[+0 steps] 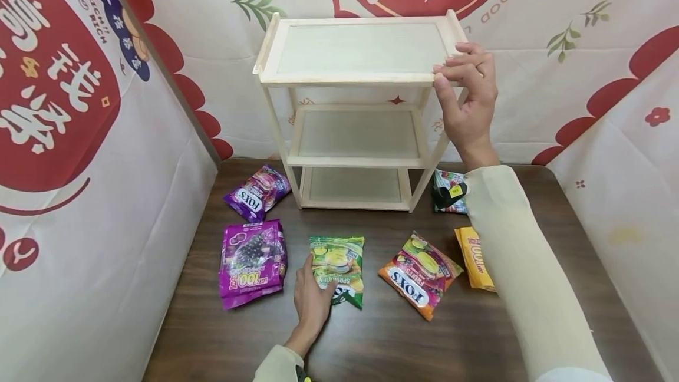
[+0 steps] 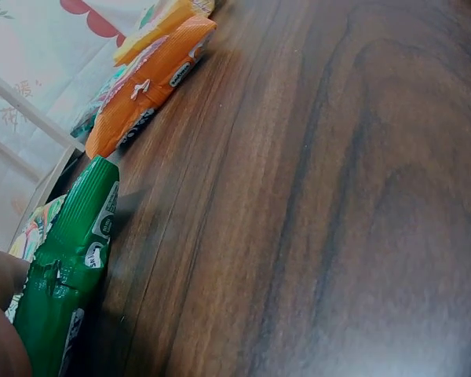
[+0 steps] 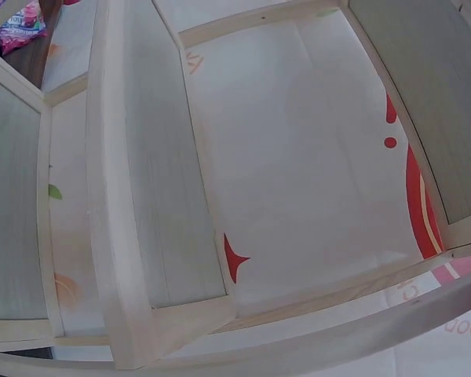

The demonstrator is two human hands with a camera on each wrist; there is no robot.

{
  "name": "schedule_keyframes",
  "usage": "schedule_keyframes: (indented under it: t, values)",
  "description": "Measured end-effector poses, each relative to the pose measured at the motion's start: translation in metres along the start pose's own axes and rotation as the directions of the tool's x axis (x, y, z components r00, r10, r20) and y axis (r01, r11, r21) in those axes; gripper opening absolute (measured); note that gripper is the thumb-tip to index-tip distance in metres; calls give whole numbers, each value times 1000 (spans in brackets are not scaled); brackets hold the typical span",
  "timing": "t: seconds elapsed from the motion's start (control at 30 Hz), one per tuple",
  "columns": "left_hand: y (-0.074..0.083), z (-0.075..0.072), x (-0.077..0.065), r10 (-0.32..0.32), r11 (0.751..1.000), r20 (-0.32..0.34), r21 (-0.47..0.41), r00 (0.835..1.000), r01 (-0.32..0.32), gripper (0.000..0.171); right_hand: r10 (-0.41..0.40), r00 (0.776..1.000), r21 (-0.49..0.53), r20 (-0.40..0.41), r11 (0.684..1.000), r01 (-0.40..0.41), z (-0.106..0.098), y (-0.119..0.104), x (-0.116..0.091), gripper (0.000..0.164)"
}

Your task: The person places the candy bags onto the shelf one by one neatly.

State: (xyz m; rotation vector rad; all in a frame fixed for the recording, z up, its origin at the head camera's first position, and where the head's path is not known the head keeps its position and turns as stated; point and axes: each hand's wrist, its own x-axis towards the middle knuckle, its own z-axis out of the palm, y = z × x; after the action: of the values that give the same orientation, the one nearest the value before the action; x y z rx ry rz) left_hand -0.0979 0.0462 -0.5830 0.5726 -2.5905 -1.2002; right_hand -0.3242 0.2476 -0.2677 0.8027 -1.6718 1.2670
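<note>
In the head view my left hand [image 1: 313,299] grips the lower left part of a green candy bag [image 1: 338,261] lying on the table, thumb over its front and fingers along its left edge. The left wrist view shows the green bag's crimped end [image 2: 86,204] beside part of the hand. My right hand [image 1: 472,93] holds the top right corner of a pale wooden three-tier shelf [image 1: 350,78], with fingers over the top and thumb at the front edge. From the right wrist, the shelf's frame [image 3: 114,196] and panels fill the view.
Left of the shelf lie a purple candy bag [image 1: 258,193] and a larger grape candy bag [image 1: 251,264]. To the right are an orange-and-red bag [image 1: 421,276], a yellow bag [image 1: 474,258] and another bag [image 1: 448,181], partly behind my right sleeve. Printed cloth walls [image 1: 583,105] surround the table.
</note>
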Motion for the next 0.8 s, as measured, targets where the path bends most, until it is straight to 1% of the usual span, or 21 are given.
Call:
schedule_keyframes:
  t: [0.2,0.5,0.8]
  values:
    - [-5,-1,0,1,999,-16,-42,1000,-1,81,-4,1000,-13,-2,1000,4,3,-2,0,37]
    - [-10,-4,5,3,998,-35,-69,999,-6,76,-1,1000,-14,-27,1000,1,4,-1,-2,41]
    - [-12,-5,9,15,988,-28,-153,999,-19,70,-4,1000,0,-30,1000,4,3,2,-3,40]
